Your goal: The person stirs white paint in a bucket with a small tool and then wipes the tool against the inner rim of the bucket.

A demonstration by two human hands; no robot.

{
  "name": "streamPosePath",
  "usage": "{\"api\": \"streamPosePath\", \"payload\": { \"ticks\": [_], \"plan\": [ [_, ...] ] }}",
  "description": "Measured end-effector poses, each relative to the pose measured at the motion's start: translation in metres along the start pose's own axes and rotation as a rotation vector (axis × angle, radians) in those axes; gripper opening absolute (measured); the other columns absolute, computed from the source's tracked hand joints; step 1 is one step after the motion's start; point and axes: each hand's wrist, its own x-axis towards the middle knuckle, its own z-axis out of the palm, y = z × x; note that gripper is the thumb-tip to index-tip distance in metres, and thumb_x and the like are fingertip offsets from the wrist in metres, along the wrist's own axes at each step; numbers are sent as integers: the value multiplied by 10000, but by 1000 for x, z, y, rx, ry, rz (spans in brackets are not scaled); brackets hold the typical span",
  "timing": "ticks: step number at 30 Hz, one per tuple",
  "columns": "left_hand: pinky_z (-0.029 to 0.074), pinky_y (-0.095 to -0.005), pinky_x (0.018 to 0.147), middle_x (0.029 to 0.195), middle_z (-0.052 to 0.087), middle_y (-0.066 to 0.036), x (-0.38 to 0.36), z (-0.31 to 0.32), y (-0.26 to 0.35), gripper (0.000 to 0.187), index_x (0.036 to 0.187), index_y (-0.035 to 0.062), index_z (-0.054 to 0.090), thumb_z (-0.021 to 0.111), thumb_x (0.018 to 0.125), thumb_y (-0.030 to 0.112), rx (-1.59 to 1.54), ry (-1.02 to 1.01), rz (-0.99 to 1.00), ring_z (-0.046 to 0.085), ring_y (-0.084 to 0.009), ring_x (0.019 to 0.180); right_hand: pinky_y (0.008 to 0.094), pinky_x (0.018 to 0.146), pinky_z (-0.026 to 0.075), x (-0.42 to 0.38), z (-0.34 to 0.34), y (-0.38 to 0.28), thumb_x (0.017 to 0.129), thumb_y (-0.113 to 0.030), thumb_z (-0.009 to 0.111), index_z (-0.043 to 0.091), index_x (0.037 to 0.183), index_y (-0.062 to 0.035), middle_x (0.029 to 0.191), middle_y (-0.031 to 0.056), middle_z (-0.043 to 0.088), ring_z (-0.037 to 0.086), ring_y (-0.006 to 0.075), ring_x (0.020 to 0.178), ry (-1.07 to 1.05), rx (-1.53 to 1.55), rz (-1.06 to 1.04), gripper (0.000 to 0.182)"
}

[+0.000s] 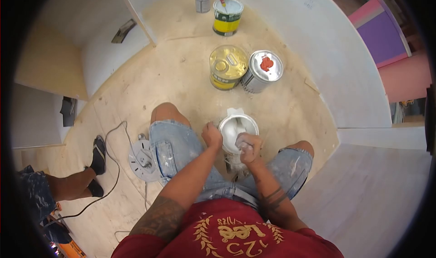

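Note:
A white bucket (223, 130) with white paint-like material inside stands between my knees. My left hand (212, 136) is closed at the bucket's left rim, its fingertips partly hidden. Over the near right rim is my right hand (250, 147), closed in a fist and smeared white. What the right fist grips is hidden; something whitish inside the bucket runs down below it. White splashes mark the outside of the bucket and the floor by it.
Beyond the bucket stand a yellow-lidded can (228, 62), a silver can with a red blotch (262, 70), a green-yellow tub (226, 25) and a small can (202, 4). A grey disc-like device (143, 160) and a cable (119, 167) lie left, near another person's foot (98, 154).

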Motion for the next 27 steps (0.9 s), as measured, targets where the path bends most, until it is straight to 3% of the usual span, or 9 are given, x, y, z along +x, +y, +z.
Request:
{"api": "streamPosePath", "payload": {
  "ticks": [1,3,6,10,12,16,18,25,27],
  "plan": [
    [423,-435,977,1130,629,-321,3,2,4,482,1109,-78,653,456,908,314,-10,3,16,578,-470,1086,357,461,392,1,2,-1,783,-164,515,540,587,-9,531,109,496,504,258,459,4,2,-19,251],
    [419,-432,987,1144,626,-321,0,1,-2,489,1130,-79,647,455,911,314,-126,-27,-14,584,-454,1098,336,452,380,13,13,-56,823,-242,515,531,583,1,537,98,505,514,221,472,34,8,308,342],
    [417,-428,991,1152,625,-317,3,1,1,486,1128,-71,651,456,912,318,-57,-59,-36,587,-446,1100,334,535,456,42,-30,-104,855,-47,530,556,821,30,705,140,586,563,232,579,-296,258,28,88],
    [418,-429,988,1140,632,-312,-2,-3,7,478,1115,-64,659,464,908,320,-77,-32,-23,589,-443,1097,319,511,431,11,-31,-36,869,-105,552,543,768,27,672,115,559,549,204,580,-115,112,199,167],
    [415,-425,993,1140,634,-308,-5,-5,10,477,1122,-62,658,464,909,318,-102,-24,-57,587,-438,1108,306,494,394,1,-25,19,901,-254,554,533,711,26,639,100,532,506,195,545,-54,260,214,339],
    [414,-424,987,1137,632,-312,-4,-5,5,477,1115,-72,651,454,912,311,-102,-3,-70,584,-439,1112,299,470,320,-3,-18,-3,843,-332,525,485,569,11,548,82,487,445,162,490,30,256,449,440],
    [414,-419,987,1151,629,-308,1,1,1,480,1133,-68,646,453,914,314,-103,-21,-52,584,-435,1112,299,495,340,43,-33,-77,852,-365,527,504,580,12,557,93,496,457,166,513,-273,379,368,466],
    [416,-424,980,1135,635,-307,-5,-7,19,479,1132,-74,639,450,917,309,-97,-80,-85,588,-443,1086,307,492,362,7,-20,27,874,-394,481,482,594,-7,553,87,469,459,192,527,-54,509,190,478],
    [416,-434,969,1121,630,-322,-3,-7,5,476,1113,-81,640,445,915,305,-125,-63,-33,586,-450,1083,328,464,355,-17,-5,27,819,-320,518,471,538,3,504,93,458,438,179,457,6,-98,125,431]
  ]
}}
